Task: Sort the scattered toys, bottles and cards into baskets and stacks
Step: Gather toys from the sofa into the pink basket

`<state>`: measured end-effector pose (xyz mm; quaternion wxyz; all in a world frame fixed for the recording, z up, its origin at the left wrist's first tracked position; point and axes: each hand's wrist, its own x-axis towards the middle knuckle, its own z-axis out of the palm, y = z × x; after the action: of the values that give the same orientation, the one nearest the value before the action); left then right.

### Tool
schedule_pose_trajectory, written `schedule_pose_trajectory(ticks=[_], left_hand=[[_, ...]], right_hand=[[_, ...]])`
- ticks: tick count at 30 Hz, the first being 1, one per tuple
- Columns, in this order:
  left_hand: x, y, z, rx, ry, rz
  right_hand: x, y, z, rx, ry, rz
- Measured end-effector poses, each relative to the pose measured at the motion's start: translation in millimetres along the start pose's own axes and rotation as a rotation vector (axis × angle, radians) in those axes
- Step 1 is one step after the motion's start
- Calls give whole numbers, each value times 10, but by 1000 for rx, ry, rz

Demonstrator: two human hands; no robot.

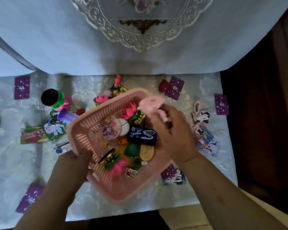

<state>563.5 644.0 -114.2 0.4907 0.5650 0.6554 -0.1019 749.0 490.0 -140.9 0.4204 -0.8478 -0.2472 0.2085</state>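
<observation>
My left hand (76,156): grips the near-left rim of the pink basket (83,125), thumb over the wall and the other fingers hidden beneath.
My right hand (171,130): fingers curled round a pale pink toy (151,103), held over the basket's far-right corner; both are blurred.
Basket: sits cornerwise in the middle of the counter (10,163), on a pale lace cloth; I cannot tell whether it is lifted.
Inside it: a dark blue packet (142,136), a round pony badge (109,127), a green ball (131,149) and pink flower toys (130,111) piled toward the right side.
Writing: the blue packet shows a large white S-shaped swirl, its small print too fine to read. The purple cards carry a small white logo, too blurred to read.
Purple cards: one far left (22,87), one far right of the basket (176,87), one at the right edge (221,104), one near left (32,196).
Pony picture cards (43,132): lying left of the basket, with more on its right.
Bottles: a black-capped green bottle (50,97) stands far left. A purple bottle (67,114) lies just beside the basket's left wall.
</observation>
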Motion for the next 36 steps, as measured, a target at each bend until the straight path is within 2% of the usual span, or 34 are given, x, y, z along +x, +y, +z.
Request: schedule_pose_trajectory(ticks=[1,3,5,6,7,9,11,14,16,20,25,29,34,36], left_hand=[[6,42,28,-3,-12,5],[18,117,83,-22,-32,12],[54,199,143,-35,-47,18],[78,229,164,-42,-44,11],[107,244,179,-51,-35,5],[176,270,199,-73,-25,-7],[250,273,213,-92,-16,-18],[343,255,211,-133,2,-46],[387,246,177,-160,19,-53],[404,214,35,-232,71,-52],[509,100,-205,-294,115,-69],[598,34,-323,-363,99,-60],[636,-9,-379,-383,118,-58],[632,-27,-405,-374,120,-55]], right_hand=[[-37,3,4,-24,-53,-51],[18,116,-45,1,95,-51],[235,431,-162,-41,336,94],[380,650,-217,-121,370,199],[509,881,-256,-209,324,309],[688,1236,-304,-358,123,470],[761,1465,-288,-515,-39,476],[775,1526,-266,-670,-49,381],[763,1485,-248,-627,-29,399],[615,1265,-146,-373,97,450],[244,1051,184,-259,-73,503],[45,1026,437,-328,-236,418],[170,972,486,-288,-210,553],[227,871,427,-247,-115,589]])
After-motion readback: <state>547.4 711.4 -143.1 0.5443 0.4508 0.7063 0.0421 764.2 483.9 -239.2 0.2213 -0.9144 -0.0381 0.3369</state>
